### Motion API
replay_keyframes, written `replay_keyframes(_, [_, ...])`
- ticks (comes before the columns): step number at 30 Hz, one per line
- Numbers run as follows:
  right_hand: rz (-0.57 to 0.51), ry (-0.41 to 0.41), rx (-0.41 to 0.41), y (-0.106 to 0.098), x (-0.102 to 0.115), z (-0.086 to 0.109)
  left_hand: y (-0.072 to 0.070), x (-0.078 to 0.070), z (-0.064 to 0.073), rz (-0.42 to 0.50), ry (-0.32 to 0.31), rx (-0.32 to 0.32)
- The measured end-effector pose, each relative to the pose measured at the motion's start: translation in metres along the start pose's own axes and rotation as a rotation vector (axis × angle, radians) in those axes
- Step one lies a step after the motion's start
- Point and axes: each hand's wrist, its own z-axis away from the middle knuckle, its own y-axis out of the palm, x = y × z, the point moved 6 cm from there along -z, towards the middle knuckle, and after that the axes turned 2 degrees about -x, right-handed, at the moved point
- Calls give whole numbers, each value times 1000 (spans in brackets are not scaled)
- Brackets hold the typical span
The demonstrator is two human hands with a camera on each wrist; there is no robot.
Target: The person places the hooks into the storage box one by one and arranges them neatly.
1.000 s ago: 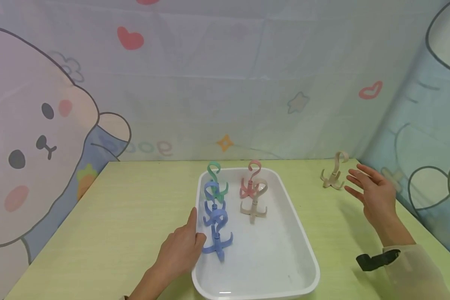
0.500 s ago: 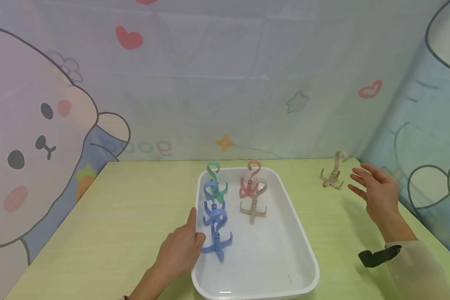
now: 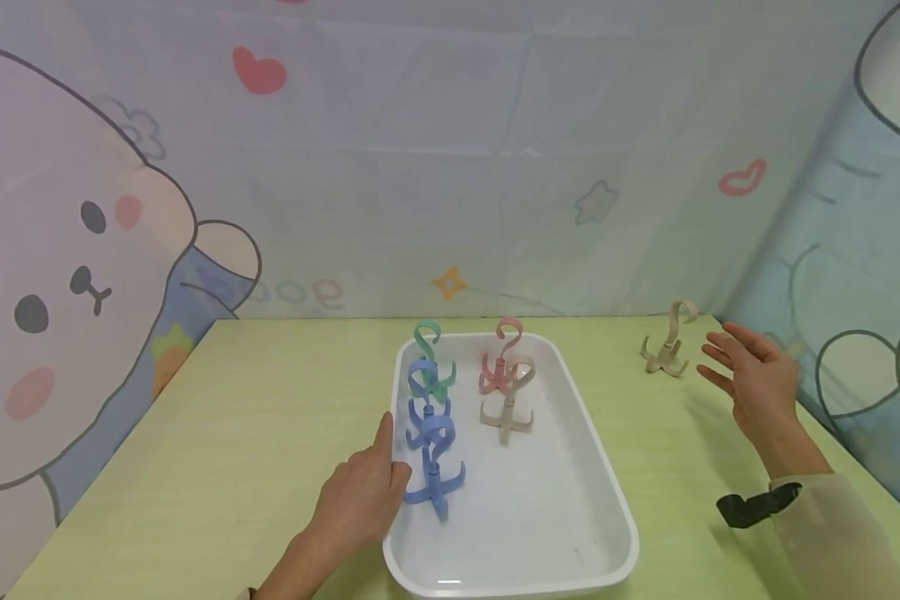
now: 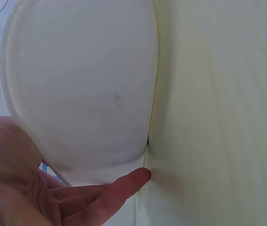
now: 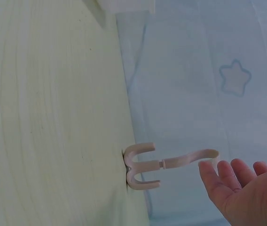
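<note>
My left hand (image 3: 363, 496) grips the left side wall of a white plastic tray (image 3: 598, 467), with the thumb over the rim. In the left wrist view the fingers (image 4: 119, 193) lie against the tray's outer wall, close to the tabletop. On the right, a beige rotating claw hook (image 3: 663, 358) stands upright on the table. My right hand (image 3: 765, 387) hovers just right of it, fingers spread and holding nothing. In the right wrist view the fingertips are close to the top of the beige hook (image 5: 145, 165).
Inside the tray stand two blue claw hooks (image 3: 435, 487) along the left side, a green one (image 3: 437, 385) behind them, and a pink (image 3: 498, 375) and a beige hook (image 3: 507, 417) to their right. A printed cloth (image 3: 450, 167) hangs behind the yellow-green table (image 3: 270, 400).
My right hand has drawn slightly to the right, away from the standing beige hook. My left hand, the tray and the hooks stay where they were.
</note>
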Motion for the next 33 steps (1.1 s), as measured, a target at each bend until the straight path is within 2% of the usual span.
replay_keyframes(23, [71, 10, -22, -5, -3, -11, 1, 0, 0, 16, -25, 9])
replay_keyframes(33, [122, 45, -38, -9, -8, -16, 0, 1, 0, 12, -26, 12])
